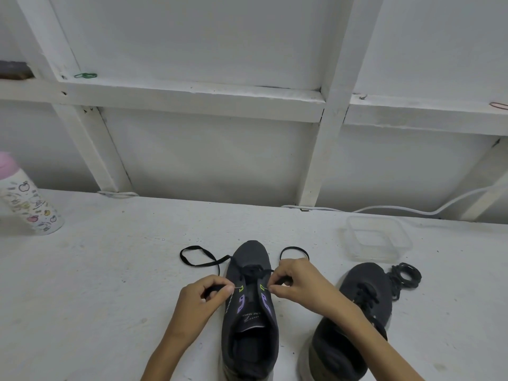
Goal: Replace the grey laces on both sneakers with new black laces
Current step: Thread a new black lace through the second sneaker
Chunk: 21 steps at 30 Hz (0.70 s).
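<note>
A dark grey sneaker with green and purple eyelet loops stands toe-away in front of me. A black lace crosses its lowest eyelets and loops out on both sides of the toe. My left hand pinches one lace end at the left green eyelet. My right hand pinches the other end at the right green eyelet. A second dark sneaker lies to the right, partly behind my right forearm, with dark laces threaded in it. A coiled bundle of dark lace lies by its toe.
A clear plastic container sits beyond the right sneaker. A white bottle with a pink cap stands at the far left. A white cable runs along the back edge below the white wall frame.
</note>
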Available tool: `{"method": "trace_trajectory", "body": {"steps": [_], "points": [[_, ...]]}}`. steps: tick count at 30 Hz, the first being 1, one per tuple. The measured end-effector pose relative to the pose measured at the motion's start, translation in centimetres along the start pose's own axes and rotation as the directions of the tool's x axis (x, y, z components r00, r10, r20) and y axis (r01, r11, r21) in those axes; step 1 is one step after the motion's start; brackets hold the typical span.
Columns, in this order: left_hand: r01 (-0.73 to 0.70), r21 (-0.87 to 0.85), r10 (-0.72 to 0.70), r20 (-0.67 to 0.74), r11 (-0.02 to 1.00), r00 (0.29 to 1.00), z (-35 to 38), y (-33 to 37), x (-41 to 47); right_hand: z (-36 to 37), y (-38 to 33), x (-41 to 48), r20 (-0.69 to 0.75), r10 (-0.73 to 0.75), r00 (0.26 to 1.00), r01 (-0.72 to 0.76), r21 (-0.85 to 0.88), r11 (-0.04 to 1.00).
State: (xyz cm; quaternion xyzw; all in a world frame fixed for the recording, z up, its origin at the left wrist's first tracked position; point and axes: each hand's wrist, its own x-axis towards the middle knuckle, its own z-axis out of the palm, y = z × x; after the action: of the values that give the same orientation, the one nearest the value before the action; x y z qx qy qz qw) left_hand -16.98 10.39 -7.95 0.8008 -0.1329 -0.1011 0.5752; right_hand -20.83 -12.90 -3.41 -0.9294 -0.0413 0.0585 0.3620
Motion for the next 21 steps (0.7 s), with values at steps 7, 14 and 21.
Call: {"method": "trace_trajectory", "body": {"steps": [7, 14, 21], "points": [[-0.002, 0.003, 0.002, -0.011, 1.000, 1.000, 0.1, 0.4, 0.0, 0.2, -0.8, 0.6, 0.059, -0.019, 0.998, 0.031, -0.204, 0.978], [-0.001, 0.083, 0.003, -0.023, 0.997, 1.000, 0.0, 0.6, -0.1, 0.5, -2.8, 0.7, 0.117, 0.005, 0.993, 0.054, -0.500, 0.864], [-0.024, 0.334, 0.035, -0.027, 0.942, 0.999, -0.1, 1.7, -0.1, 2.4, -3.9, 1.5, 0.140, 0.031, 0.990, 0.063, -0.616, 0.785]]}}
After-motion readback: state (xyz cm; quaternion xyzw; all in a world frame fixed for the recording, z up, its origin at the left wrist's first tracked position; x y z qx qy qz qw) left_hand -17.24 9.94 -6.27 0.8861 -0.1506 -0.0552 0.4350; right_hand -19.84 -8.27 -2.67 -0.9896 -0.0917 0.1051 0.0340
